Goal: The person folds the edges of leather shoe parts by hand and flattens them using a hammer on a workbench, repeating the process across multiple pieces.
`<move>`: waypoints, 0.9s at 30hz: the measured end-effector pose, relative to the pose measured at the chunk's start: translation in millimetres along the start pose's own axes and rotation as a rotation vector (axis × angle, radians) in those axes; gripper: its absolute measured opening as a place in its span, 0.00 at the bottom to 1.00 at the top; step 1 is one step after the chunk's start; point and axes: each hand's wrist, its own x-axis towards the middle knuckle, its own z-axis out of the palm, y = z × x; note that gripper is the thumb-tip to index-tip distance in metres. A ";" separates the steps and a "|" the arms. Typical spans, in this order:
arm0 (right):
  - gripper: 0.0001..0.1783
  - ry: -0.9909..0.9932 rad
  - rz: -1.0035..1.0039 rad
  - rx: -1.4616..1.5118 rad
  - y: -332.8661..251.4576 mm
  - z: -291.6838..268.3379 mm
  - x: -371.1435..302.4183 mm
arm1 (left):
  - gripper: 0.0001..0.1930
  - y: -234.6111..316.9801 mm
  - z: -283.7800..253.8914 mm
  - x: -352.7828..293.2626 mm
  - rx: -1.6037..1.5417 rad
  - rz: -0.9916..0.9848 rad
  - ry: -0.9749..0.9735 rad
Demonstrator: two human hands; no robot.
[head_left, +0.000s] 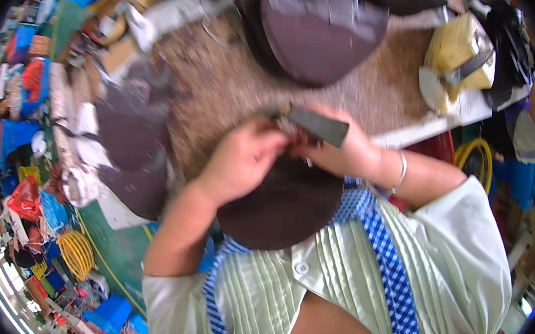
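Note:
A dark brown piece with a rounded edge hangs in front of my chest, at the table's near edge. My left hand is closed, its thumb and fingers pinched together at the top of that piece. Across the fingers of my right hand lies a flat grey blade, gripped there, its broad end pointing right. The two hands nearly meet, with the right fingertips also at the brown piece's upper edge. Motion blur and the fingers hide the exact spot where they touch it.
The worktable has a brown, speckled top. Overlapping dark brown pieces lie on its left side; a stack of similar pieces stands at the far side. A yellow block sits at the far right. Coiled yellow hose is on the floor.

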 end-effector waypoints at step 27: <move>0.18 -0.035 -0.216 -0.593 1.3 -35.2 -13.7 | 0.10 -28.2 -16.0 20.0 0.652 0.562 0.077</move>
